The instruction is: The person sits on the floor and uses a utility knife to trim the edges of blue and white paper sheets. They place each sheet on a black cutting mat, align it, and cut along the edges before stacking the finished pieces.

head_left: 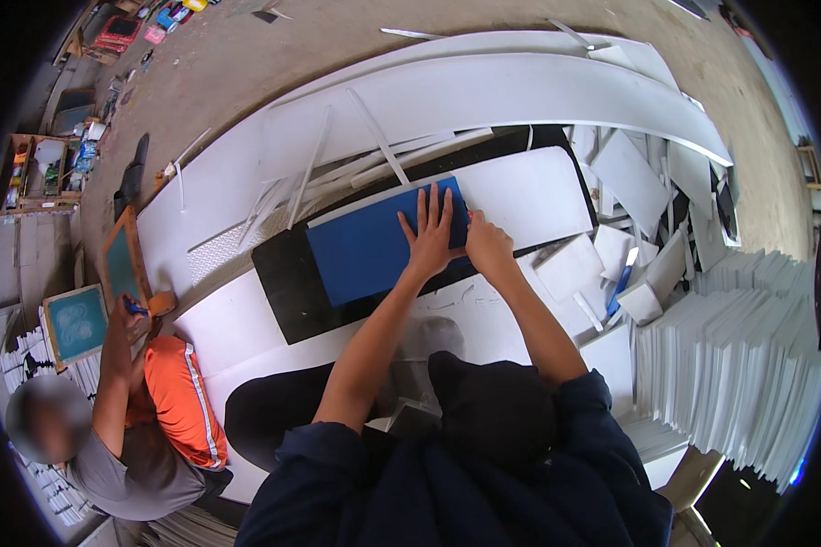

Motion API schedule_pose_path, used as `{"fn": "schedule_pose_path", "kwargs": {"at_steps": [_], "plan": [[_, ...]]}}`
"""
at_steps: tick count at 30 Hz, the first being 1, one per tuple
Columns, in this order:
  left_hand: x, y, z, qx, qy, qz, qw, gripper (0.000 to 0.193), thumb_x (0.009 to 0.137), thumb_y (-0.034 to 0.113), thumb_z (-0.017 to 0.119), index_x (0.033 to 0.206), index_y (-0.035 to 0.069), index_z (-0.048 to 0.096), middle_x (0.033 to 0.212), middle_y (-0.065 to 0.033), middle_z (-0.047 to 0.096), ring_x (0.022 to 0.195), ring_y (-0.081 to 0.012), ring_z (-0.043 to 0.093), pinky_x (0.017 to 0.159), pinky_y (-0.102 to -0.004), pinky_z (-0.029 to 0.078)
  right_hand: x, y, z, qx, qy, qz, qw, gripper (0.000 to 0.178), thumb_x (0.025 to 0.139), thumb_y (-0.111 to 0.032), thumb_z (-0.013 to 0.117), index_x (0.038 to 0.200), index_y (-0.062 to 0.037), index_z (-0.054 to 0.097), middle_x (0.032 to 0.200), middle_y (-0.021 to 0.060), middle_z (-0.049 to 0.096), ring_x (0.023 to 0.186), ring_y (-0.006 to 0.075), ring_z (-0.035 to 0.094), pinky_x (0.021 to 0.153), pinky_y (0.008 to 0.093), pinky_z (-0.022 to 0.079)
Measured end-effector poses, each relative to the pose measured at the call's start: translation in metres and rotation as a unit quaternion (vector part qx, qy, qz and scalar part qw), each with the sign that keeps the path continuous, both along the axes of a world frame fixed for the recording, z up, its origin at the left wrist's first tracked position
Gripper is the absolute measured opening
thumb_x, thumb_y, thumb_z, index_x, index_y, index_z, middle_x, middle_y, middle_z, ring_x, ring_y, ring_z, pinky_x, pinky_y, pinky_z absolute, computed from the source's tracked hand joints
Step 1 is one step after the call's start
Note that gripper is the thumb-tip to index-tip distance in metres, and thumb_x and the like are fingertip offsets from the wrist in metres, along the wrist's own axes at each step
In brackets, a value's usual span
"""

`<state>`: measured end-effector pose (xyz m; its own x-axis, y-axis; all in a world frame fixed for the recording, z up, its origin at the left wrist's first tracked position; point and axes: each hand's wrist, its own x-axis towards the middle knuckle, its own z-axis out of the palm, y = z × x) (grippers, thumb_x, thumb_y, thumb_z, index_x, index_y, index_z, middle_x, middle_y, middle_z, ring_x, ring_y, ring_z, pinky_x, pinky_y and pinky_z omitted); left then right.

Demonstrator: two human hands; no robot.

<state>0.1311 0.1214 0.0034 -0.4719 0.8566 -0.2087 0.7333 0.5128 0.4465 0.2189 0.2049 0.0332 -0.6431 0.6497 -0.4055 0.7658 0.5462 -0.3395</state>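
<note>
My left hand (427, 232) lies flat with fingers spread on a blue rectangular board (356, 251). This board rests on a white sheet (529, 201), which lies on a black mat (287, 292). At the blue board's right edge, my right hand (489, 244) is closed around a small tool. Only a bit of red shows by its fingers, and the rest is hidden in the fist. A blue utility knife (623, 281) lies apart from my hands, on the white offcuts to the right.
White strips (374, 137) and long white sheets (483, 87) lie beyond the mat. Offcuts (634, 182) and a tall stack of white sheets (730, 356) are at right. At left, a co-worker in orange trousers (184, 392) handles something beside framed green boards (75, 321).
</note>
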Motion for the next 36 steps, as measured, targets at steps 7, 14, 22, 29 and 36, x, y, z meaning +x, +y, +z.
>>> {"fn": "schedule_pose_path", "kwargs": {"at_steps": [7, 14, 22, 29, 36], "plan": [[0.001, -0.001, -0.001, 0.004, -0.011, -0.003, 1.000, 0.114, 0.058, 0.046, 0.076, 0.141, 0.017, 0.004, 0.147, -0.0083, -0.006, 0.135, -0.0312, -0.008, 0.095, -0.0677, -0.003, 0.045, -0.028, 0.002, -0.016, -0.016, -0.004, 1.000, 0.020, 0.089, -0.016, 0.039, 0.103, -0.0026, 0.040, 0.077, 0.0193, 0.063, 0.072, 0.0362, 0.063, 0.062, 0.0467, 0.050], [0.001, -0.002, -0.011, 0.011, 0.010, -0.009, 1.000, 0.115, 0.057, 0.054, 0.072, 0.142, 0.016, 0.005, 0.147, -0.0092, -0.006, 0.135, -0.0314, -0.009, 0.093, -0.0686, -0.005, 0.074, -0.048, -0.005, -0.010, -0.007, -0.015, 1.000, 0.013, 0.090, -0.016, 0.036, 0.096, -0.0049, 0.039, 0.068, 0.0192, 0.062, 0.065, 0.0372, 0.062, 0.057, 0.0480, 0.049], [0.000, -0.002, -0.007, -0.007, -0.002, -0.016, 1.000, 0.114, 0.058, 0.055, 0.071, 0.142, 0.016, 0.004, 0.147, -0.0106, -0.007, 0.134, -0.0328, -0.010, 0.092, -0.0693, -0.004, 0.086, -0.060, -0.012, 0.007, 0.012, -0.027, 1.000, 0.011, 0.089, -0.014, 0.036, 0.094, -0.0047, 0.037, 0.063, 0.0196, 0.060, 0.061, 0.0377, 0.062, 0.055, 0.0491, 0.048], [0.001, -0.003, -0.005, 0.002, -0.006, -0.016, 1.000, 0.114, 0.058, 0.052, 0.072, 0.141, 0.015, 0.004, 0.147, -0.0108, -0.007, 0.134, -0.0325, -0.010, 0.093, -0.0689, -0.005, 0.093, -0.067, -0.016, 0.007, -0.003, -0.026, 1.000, 0.014, 0.090, -0.016, 0.036, 0.098, -0.0041, 0.037, 0.062, 0.0192, 0.061, 0.061, 0.0370, 0.062, 0.053, 0.0479, 0.048], [-0.003, 0.000, -0.004, -0.007, -0.007, -0.017, 1.000, 0.114, 0.059, 0.050, 0.073, 0.141, 0.014, 0.002, 0.147, -0.0110, -0.008, 0.134, -0.0324, -0.010, 0.093, -0.0688, -0.003, 0.095, -0.059, -0.007, 0.045, -0.018, 0.013, 0.999, 0.016, 0.092, -0.021, 0.037, 0.093, -0.0054, 0.041, 0.058, 0.0171, 0.060, 0.056, 0.0343, 0.062, 0.049, 0.0456, 0.048]]}}
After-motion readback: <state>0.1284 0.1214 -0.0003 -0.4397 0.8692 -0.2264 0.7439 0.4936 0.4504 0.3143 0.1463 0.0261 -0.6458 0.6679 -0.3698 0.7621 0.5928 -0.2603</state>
